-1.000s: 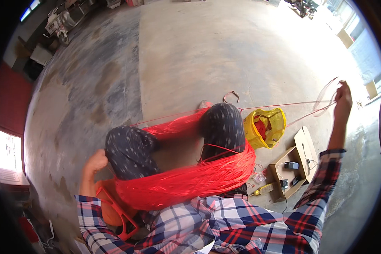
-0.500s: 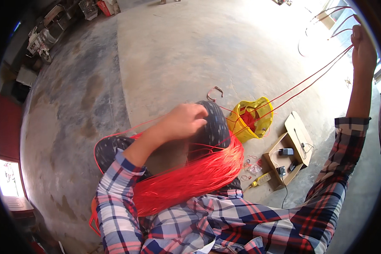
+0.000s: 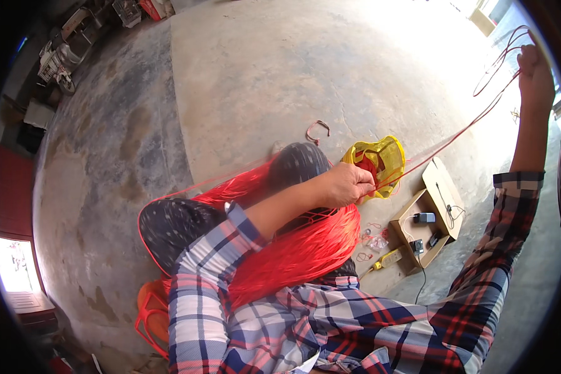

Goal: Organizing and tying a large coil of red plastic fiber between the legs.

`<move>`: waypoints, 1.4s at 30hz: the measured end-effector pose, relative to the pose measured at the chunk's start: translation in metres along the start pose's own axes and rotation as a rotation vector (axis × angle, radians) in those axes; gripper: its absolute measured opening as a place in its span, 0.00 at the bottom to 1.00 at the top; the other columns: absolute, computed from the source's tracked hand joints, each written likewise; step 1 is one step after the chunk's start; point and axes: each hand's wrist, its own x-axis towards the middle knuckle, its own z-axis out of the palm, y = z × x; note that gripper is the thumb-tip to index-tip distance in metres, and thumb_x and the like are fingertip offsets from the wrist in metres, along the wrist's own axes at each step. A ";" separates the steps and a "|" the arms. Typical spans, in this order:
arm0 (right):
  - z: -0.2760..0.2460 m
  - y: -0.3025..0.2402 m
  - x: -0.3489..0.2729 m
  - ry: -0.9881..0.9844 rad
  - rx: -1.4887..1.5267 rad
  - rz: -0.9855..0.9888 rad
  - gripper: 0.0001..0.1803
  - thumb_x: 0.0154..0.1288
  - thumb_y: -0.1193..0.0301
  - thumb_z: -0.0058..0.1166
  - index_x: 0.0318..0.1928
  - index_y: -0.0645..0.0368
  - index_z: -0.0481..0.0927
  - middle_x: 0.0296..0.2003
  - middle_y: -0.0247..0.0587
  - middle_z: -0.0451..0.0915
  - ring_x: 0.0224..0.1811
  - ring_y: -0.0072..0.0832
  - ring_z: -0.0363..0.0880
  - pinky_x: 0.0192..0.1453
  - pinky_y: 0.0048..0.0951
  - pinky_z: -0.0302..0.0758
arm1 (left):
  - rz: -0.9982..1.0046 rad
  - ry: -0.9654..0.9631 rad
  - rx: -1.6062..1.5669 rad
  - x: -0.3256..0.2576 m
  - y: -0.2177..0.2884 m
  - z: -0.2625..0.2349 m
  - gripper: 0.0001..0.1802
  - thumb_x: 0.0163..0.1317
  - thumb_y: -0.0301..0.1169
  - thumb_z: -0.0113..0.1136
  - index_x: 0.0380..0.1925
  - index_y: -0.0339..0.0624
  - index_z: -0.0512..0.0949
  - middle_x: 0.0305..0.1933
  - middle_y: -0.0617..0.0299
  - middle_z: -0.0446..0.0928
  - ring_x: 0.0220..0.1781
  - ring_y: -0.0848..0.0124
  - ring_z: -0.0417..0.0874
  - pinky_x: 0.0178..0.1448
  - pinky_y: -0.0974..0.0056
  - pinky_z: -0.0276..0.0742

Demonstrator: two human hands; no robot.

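A large hank of thin red cord (image 3: 305, 252) is looped round my knees and lies across my lap. My left hand (image 3: 346, 185) is closed, with its fingertips pinching strands of red cord beside my right knee. From there a doubled length of cord (image 3: 453, 137) runs up to my right hand (image 3: 535, 75), raised at the far right. That hand is closed round the cord, and loose loops (image 3: 503, 53) hang off beyond it. Just behind my left hand stands a yellow bucket (image 3: 389, 161) with red cord inside, partly covered by the hand.
An open cardboard box (image 3: 411, 215) holding black adapters and cables is on the floor to the right. By it lie a yellow-ended power strip (image 3: 388, 258) and small bags with bits of cord (image 3: 376, 242). A short cord piece (image 3: 318, 129) is on the concrete floor ahead.
My left hand has moved right and slightly down, from above my knees to the cord by the bucket, where it now pinches strands. My right hand stays raised; its loops have swung closer together.
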 end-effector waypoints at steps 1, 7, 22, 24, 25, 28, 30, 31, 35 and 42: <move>0.028 -0.024 -0.008 0.142 0.314 0.209 0.15 0.71 0.78 0.37 0.53 0.68 0.72 0.21 0.25 0.54 0.21 0.15 0.45 0.26 0.18 0.46 | -0.012 0.015 -0.003 -0.008 0.000 -0.007 0.12 0.68 0.34 0.51 0.39 0.36 0.78 0.28 0.62 0.79 0.28 0.76 0.75 0.37 0.68 0.73; 0.102 -0.053 -0.082 0.072 0.610 0.560 0.15 0.70 0.67 0.44 0.49 0.62 0.77 0.22 0.23 0.60 0.19 0.12 0.49 0.22 0.16 0.47 | 0.272 0.425 -0.254 -0.043 0.063 -0.051 0.12 0.70 0.34 0.49 0.33 0.38 0.77 0.23 0.69 0.72 0.24 0.82 0.70 0.32 0.74 0.71; 0.211 -0.164 -0.211 -0.532 1.218 1.006 0.14 0.72 0.64 0.44 0.29 0.56 0.70 0.18 0.23 0.61 0.17 0.12 0.54 0.20 0.16 0.51 | 0.072 0.647 -0.248 -0.126 0.028 -0.080 0.11 0.70 0.34 0.49 0.41 0.38 0.77 0.32 0.66 0.75 0.33 0.78 0.75 0.43 0.71 0.73; 0.205 -0.148 -0.207 -0.397 1.181 1.012 0.15 0.73 0.64 0.43 0.27 0.54 0.67 0.17 0.22 0.57 0.17 0.11 0.50 0.19 0.17 0.47 | -0.082 0.596 -0.010 -0.151 -0.017 -0.075 0.14 0.69 0.39 0.51 0.42 0.39 0.76 0.34 0.67 0.75 0.36 0.77 0.75 0.45 0.69 0.72; 0.206 -0.146 -0.205 -0.403 1.191 1.012 0.15 0.73 0.64 0.43 0.27 0.54 0.67 0.17 0.22 0.57 0.17 0.11 0.50 0.19 0.17 0.47 | -0.144 0.495 -0.092 -0.167 -0.035 -0.067 0.16 0.69 0.40 0.50 0.43 0.39 0.76 0.36 0.66 0.76 0.37 0.76 0.75 0.46 0.68 0.72; 0.207 -0.140 -0.202 -0.315 1.137 1.041 0.17 0.73 0.62 0.43 0.26 0.54 0.67 0.15 0.20 0.54 0.16 0.10 0.48 0.18 0.17 0.45 | -0.258 0.239 -0.454 -0.199 -0.043 -0.035 0.20 0.69 0.44 0.50 0.47 0.38 0.75 0.42 0.61 0.78 0.40 0.74 0.77 0.46 0.67 0.72; 0.213 -0.141 -0.189 -0.257 1.164 1.027 0.17 0.73 0.62 0.43 0.26 0.54 0.67 0.15 0.20 0.54 0.16 0.10 0.47 0.18 0.16 0.45 | -0.207 0.211 -0.528 -0.204 -0.024 -0.021 0.18 0.68 0.42 0.52 0.42 0.36 0.77 0.35 0.62 0.79 0.35 0.76 0.78 0.43 0.69 0.73; 0.214 -0.138 -0.184 -0.195 1.192 1.010 0.16 0.73 0.62 0.43 0.26 0.55 0.67 0.15 0.20 0.53 0.16 0.10 0.47 0.18 0.16 0.44 | -0.227 0.193 -0.487 -0.206 -0.008 -0.020 0.17 0.68 0.41 0.53 0.40 0.36 0.78 0.32 0.63 0.79 0.33 0.77 0.78 0.42 0.70 0.73; 0.217 -0.126 -0.174 -0.114 1.213 1.002 0.15 0.72 0.63 0.45 0.27 0.55 0.68 0.16 0.19 0.51 0.16 0.10 0.47 0.18 0.16 0.44 | -0.198 0.438 -0.473 -0.222 -0.012 -0.016 0.13 0.66 0.36 0.56 0.33 0.35 0.79 0.23 0.67 0.75 0.28 0.79 0.75 0.36 0.72 0.71; 0.204 -0.126 -0.150 -0.066 1.277 0.858 0.12 0.72 0.66 0.43 0.29 0.55 0.69 0.17 0.21 0.53 0.17 0.11 0.48 0.18 0.16 0.46 | -0.426 0.548 -0.125 -0.266 -0.032 -0.004 0.09 0.62 0.29 0.58 0.29 0.34 0.81 0.21 0.67 0.75 0.23 0.78 0.73 0.29 0.71 0.69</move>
